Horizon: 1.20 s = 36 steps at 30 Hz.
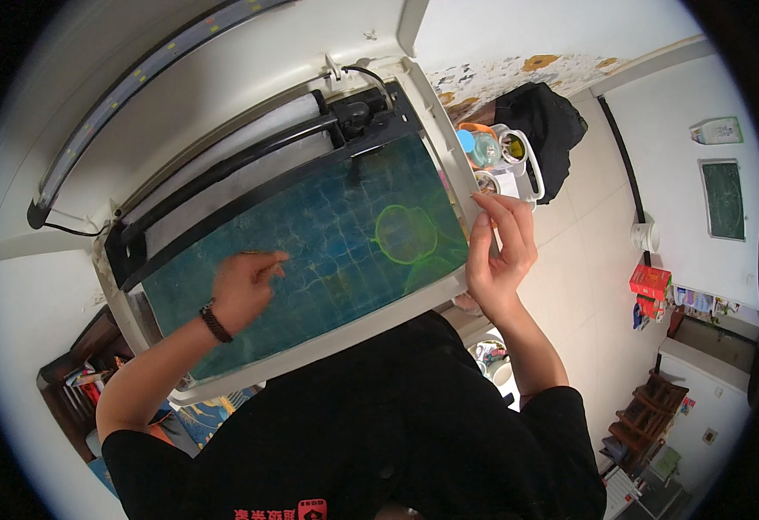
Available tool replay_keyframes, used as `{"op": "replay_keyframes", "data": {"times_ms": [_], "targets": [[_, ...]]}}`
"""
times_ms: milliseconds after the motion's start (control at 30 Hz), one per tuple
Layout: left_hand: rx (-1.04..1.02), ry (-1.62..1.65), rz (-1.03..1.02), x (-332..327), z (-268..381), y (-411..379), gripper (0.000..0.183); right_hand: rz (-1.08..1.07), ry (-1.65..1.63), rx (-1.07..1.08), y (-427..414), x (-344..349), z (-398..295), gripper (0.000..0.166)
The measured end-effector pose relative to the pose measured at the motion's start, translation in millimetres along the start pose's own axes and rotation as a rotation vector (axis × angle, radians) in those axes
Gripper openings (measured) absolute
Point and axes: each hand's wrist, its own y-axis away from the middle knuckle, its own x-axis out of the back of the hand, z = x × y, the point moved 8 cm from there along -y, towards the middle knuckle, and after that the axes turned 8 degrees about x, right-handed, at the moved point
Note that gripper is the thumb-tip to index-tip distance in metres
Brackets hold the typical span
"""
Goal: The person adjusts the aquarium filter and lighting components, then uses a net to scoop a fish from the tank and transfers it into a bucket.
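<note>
A fish tank (327,331) with a pale rim lies before me, filled with blue-green water (314,260). My left hand (243,289), a dark beaded bracelet on its wrist, is over the water with fingers bent together. Whether something thin is between those fingertips cannot be told. At the tank's right rim is my right hand (501,253), thumb and bent fingers slightly apart, nothing visible between them. In the water to its left shows a bright green hoop (407,234) that looks like a net. A black filter trough (236,201) with white filter wool (243,221) spans the tank's far side.
The raised lid (236,84) carries an LED light strip (132,84). Past the right rim are a white basket (535,172) with jars and a dark cloth bag (542,130). Red boxes (650,281) and wooden chairs (646,416) stand farther off on the tiled floor (568,279).
</note>
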Motion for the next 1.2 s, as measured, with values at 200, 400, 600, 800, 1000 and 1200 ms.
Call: {"op": "replay_keyframes", "data": {"times_ms": [200, 400, 600, 800, 1000, 1200], "targets": [[0.009, -0.054, -0.021, 34.5, 4.4, 20.1, 0.032, 0.013, 0.021, 0.020, 0.5, 0.3, -1.5, 0.019], [0.003, 0.025, 0.005, 59.2, -11.5, 35.2, 0.028, 0.065, 0.041, 0.035, 1.5, 1.1, -6.0, 0.018], [-0.109, 0.098, 0.109, 82.0, -22.8, 54.6, 0.025, 0.077, 0.071, 0.041, 3.5, 1.4, -7.4, 0.017], [-0.103, 0.144, 0.165, 103.8, -24.1, 73.7, 0.022, 0.094, 0.106, 0.087, 2.8, 2.4, -12.5, 0.016], [-0.108, 0.143, 0.205, 120.6, -25.2, 89.1, 0.021, 0.114, 0.115, 0.103, 3.9, 2.9, -13.8, 0.015], [-0.133, 0.133, 0.239, 131.4, -25.1, 97.0, 0.019, 0.119, 0.120, 0.100, 4.0, 3.8, -16.0, 0.014]]}}
